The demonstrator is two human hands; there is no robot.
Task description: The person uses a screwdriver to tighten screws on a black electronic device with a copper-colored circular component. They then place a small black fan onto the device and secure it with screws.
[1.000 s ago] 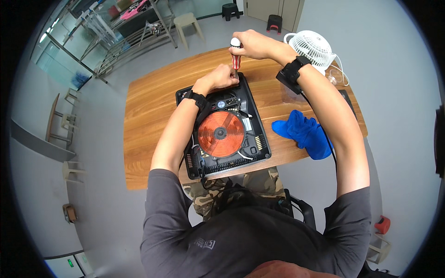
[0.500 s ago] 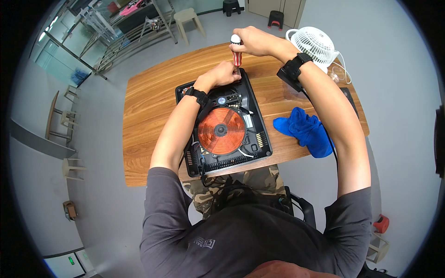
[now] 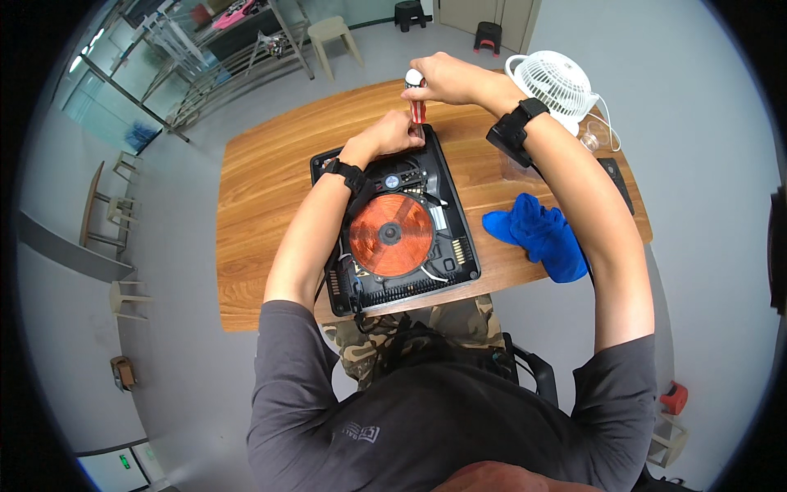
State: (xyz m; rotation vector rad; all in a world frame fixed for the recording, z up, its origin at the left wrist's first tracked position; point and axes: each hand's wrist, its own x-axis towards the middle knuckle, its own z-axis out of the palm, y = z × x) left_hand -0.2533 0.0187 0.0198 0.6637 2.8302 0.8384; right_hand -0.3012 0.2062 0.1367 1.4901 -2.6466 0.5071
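An opened induction cooker (image 3: 453,225) lies on the wooden table, its inside facing up. Its round copper coil (image 3: 373,246) sits in the near half of the black housing. At the far edge, a screwdriver (image 3: 419,111) with a red-and-white striped handle and white cap stands roughly upright. My right hand (image 3: 443,79) is closed around the top of its handle. Below it, my left hand (image 3: 392,134) has its fingers pinched at the shaft, close to the housing's far right corner. The screwdriver's tip is hidden by those fingers.
A crumpled blue cloth (image 3: 545,239) lies right of the cooker. A white fan (image 3: 554,86) with a cord stands at the table's far right, and a dark flat object (image 3: 616,184) lies near the right edge. Stools (image 3: 332,34) and a metal rack (image 3: 246,57) stand beyond.
The screwdriver's cap and my right hand have dropped slightly and turned a little. My left hand stays at the shaft; the cooker has not visibly moved on the table.
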